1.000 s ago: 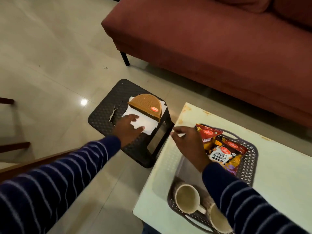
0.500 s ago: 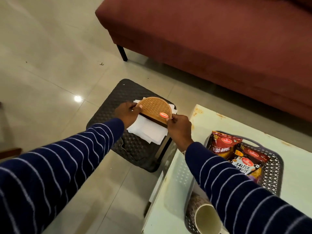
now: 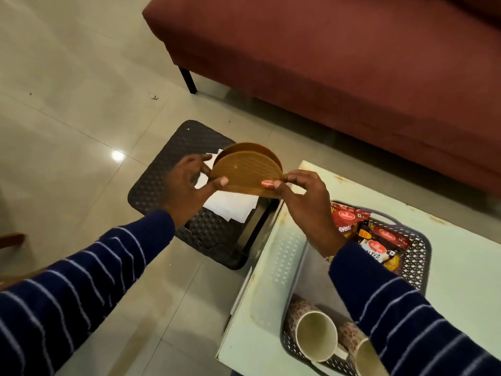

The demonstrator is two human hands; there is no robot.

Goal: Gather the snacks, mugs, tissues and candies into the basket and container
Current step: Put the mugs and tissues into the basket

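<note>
Fingers (image 3: 222,182) of both hands pinching holder (image 3: 248,172) ends mid-frame, lifted off tissues (image 3: 230,207), probably to slot those in.

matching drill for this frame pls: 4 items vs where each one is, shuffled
1. tissue holder
2. tissues
3. mugs
4. snack packets

A. near end of the basket
B. held in both hands, left hand and right hand
C. far end of the basket
D. lying on the black stool

Pairs: 1-B, 2-D, 3-A, 4-C
</note>
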